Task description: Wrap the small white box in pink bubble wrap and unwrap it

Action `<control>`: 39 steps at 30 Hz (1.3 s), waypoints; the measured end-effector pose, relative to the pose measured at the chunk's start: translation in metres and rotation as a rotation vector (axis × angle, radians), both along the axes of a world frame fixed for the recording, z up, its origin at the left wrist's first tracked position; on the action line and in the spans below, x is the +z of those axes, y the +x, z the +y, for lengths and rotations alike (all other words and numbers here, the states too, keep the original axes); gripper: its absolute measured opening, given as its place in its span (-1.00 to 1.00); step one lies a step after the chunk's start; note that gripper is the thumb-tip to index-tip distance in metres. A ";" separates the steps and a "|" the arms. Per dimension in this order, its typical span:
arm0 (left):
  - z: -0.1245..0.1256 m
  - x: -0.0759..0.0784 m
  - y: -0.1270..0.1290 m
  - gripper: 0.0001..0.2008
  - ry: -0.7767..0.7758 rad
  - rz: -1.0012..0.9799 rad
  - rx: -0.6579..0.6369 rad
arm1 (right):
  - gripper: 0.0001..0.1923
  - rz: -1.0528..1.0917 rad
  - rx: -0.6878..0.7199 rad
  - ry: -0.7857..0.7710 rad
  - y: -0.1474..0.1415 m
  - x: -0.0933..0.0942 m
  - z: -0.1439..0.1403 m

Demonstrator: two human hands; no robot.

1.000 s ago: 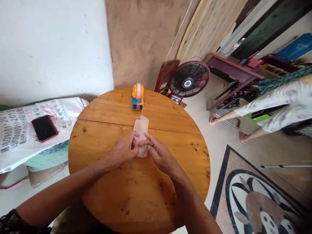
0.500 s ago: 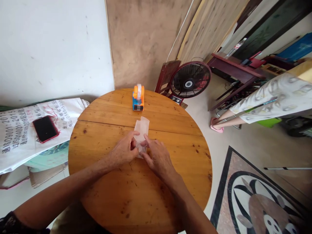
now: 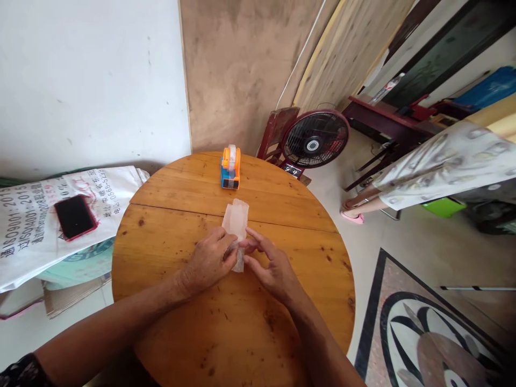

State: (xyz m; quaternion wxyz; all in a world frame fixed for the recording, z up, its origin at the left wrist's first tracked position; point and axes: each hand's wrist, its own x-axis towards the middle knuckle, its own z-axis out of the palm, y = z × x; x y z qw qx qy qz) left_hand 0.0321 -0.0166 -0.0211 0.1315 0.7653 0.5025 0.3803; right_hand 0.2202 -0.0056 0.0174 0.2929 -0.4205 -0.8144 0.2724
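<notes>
Left hand [image 3: 209, 262]: fingers pinched shut on the translucent white folded plastic bag [image 3: 236, 221], mid round wooden surface [image 3: 169, 215]. Right hand [image 3: 271, 265]: thumb and forefinger closed on its near edge. Advice: keep edges aligned, press flat. Orange-blue tape dispenser [image 3: 230, 167]: beyond bag.

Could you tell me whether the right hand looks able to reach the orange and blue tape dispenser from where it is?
Probably yes: bare table lies between the right hand and the tape dispenser, though it holds the translucent bag.
</notes>
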 end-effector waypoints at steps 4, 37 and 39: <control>0.000 0.001 0.001 -0.84 0.040 0.026 0.009 | -0.78 0.050 -0.186 -0.038 0.002 0.012 0.030; 0.000 0.006 0.006 -0.86 0.036 0.043 0.039 | -0.23 -0.780 0.121 -0.119 -0.063 0.030 0.136; 0.000 0.006 0.006 -0.86 0.030 0.050 0.035 | -0.22 -0.736 0.135 -0.096 -0.062 0.031 0.137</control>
